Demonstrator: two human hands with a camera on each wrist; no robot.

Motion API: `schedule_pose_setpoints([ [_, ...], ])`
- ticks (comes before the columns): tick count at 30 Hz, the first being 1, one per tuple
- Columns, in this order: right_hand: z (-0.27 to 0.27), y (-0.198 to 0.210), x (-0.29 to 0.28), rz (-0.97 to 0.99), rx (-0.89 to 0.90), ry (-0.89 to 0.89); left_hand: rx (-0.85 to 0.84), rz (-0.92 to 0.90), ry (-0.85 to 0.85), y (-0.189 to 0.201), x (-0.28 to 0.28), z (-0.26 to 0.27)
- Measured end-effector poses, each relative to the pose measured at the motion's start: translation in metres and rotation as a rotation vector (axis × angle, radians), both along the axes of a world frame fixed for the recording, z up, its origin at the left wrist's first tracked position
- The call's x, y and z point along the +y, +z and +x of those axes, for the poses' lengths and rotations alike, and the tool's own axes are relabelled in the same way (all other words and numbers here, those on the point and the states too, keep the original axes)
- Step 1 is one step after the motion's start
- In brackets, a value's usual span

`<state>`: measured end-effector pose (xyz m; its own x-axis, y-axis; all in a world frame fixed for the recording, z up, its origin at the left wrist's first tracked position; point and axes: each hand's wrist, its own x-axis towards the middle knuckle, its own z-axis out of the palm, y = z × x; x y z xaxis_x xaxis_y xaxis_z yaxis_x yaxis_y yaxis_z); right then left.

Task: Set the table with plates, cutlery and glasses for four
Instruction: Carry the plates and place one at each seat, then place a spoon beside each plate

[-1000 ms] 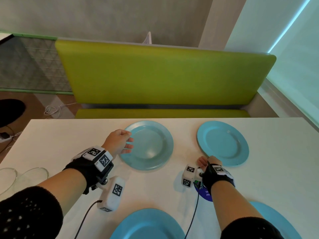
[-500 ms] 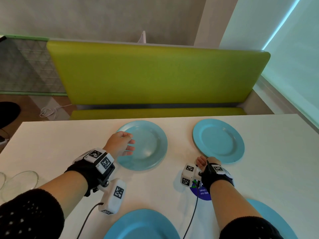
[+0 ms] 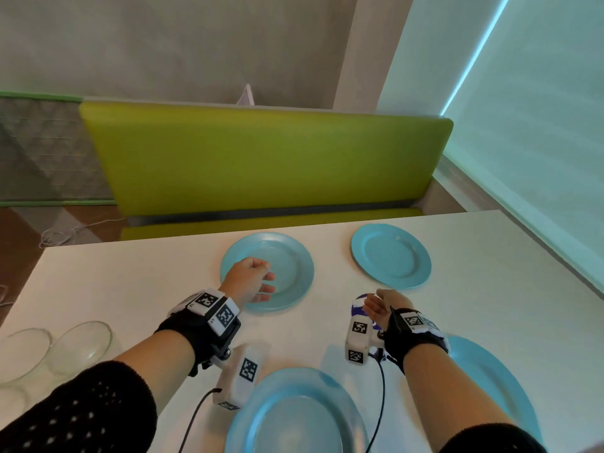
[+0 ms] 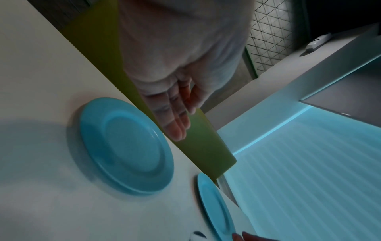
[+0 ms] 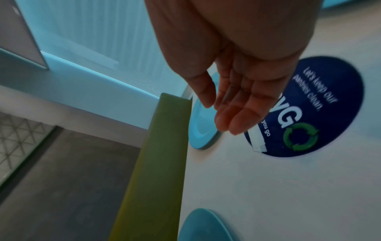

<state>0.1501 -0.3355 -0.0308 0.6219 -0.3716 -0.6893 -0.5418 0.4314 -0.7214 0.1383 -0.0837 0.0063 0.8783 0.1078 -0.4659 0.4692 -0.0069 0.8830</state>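
On the white surface, head view: four blue plates are down. Far-left plate and far-right plate sit by the green bench; near-left plate and near-right plate lie at the bottom edge, partly cut off. Left hand hovers over the near rim of the far-left plate, fingers loosely curled, holding nothing. Right hand sits between the far-right and near-right plates, palm turned up, fingers relaxed, empty, just above a dark blue round sticker. Clear glass pieces stand at the left edge, well apart from the plates; they look like bowls or wide glasses, can't tell which. No cutlery in view.

Left wrist view: fingers straight and together, nothing btwn them, above the far-left plate; can't tell if they touch the rim. Far-right plate shows edge-on lower down.

Right wrist view: fingers relaxed and apart from the thumb, empty, over the sticker w/ a green recycling mark.

Judgement: plate step looks done, four laid. Next calls for glasses and cutlery; the glassware at left is closest to the left hand, so a reach across that way, then one piece per plate. Cutlery must come from somewhere out of frame.
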Motion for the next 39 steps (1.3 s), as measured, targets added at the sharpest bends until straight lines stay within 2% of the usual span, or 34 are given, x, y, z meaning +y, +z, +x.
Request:
schedule_pose_setpoints([
  [6,-0.078,0.034,0.051,-0.109,-0.065,-0.048,-0.052,-0.023,-0.189,0.005,0.028,-0.074],
  [13,-0.197,0.035,0.146,-0.123,-0.059,0.029,-0.012,0.058,-0.422,-0.004,0.092,-0.175],
  [18,-0.252,0.022,0.200,-0.189,0.022,0.162,0.019,0.296,-0.606,-0.014,0.142,-0.233],
  [21,-0.270,0.019,0.227,-0.220,0.060,0.231,-0.062,0.651,-0.797,-0.024,0.170,-0.254],
  [23,-0.275,0.020,0.242,-0.246,0.069,0.257,-0.070,0.860,-0.856,-0.035,0.190,-0.263],
  [29,-0.282,0.017,0.280,-0.283,0.112,0.397,0.019,1.251,-0.814,-0.068,0.244,-0.284],
  [31,-0.284,0.013,0.287,-0.297,0.132,0.434,0.054,1.324,-0.811,-0.077,0.261,-0.287],
  [35,-0.291,0.004,0.296,-0.307,0.172,0.484,0.110,1.272,-0.772,-0.089,0.285,-0.287],
  [39,-0.299,0.000,0.297,-0.323,0.195,0.485,0.044,1.221,-0.829,-0.098,0.291,-0.279],
])
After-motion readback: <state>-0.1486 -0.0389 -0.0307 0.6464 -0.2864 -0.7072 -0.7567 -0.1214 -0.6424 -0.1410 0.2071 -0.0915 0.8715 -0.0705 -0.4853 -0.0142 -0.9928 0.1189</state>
